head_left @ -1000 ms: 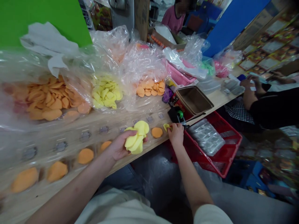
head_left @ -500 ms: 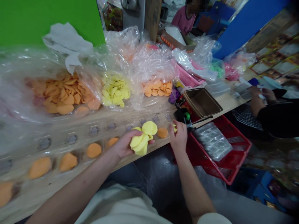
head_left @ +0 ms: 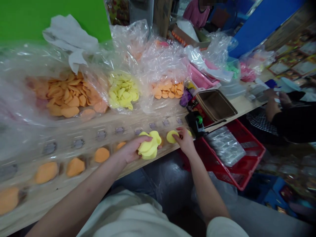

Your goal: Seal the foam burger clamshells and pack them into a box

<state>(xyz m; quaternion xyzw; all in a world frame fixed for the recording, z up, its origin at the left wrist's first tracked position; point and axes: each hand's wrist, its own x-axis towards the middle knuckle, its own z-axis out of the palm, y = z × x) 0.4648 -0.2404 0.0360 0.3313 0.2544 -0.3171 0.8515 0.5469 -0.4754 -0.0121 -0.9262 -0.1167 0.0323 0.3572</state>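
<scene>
My left hand (head_left: pixel 133 149) is closed around a loose bunch of yellow discs (head_left: pixel 150 146), thin and soft-looking, above the table's front edge. To its right, my right hand (head_left: pixel 185 141) pinches a single yellow disc (head_left: pixel 172 136) by its edge, over the right end of the row of clear plastic trays. A bit of yellow also shows just beyond the right hand's fingers. Orange discs (head_left: pixel 102 154) lie one by one in the front compartments of the trays, and grey pieces (head_left: pixel 78 143) sit in the back ones. The left hand partly covers some of the row.
Behind the row, plastic bags hold orange discs (head_left: pixel 66 93), yellow discs (head_left: pixel 123 90) and smaller orange discs (head_left: pixel 168 89). A black tape dispenser (head_left: pixel 195 123) and a brown bin (head_left: pixel 217 103) stand at right. A red crate (head_left: pixel 251 164) sits below. Another person's hands (head_left: pixel 273 102) work at far right.
My right hand has moved slightly left, and a yellow disc now shows in its fingers where an orange disc was visible. The yellow bunch in my left hand has shifted into a tighter fan.
</scene>
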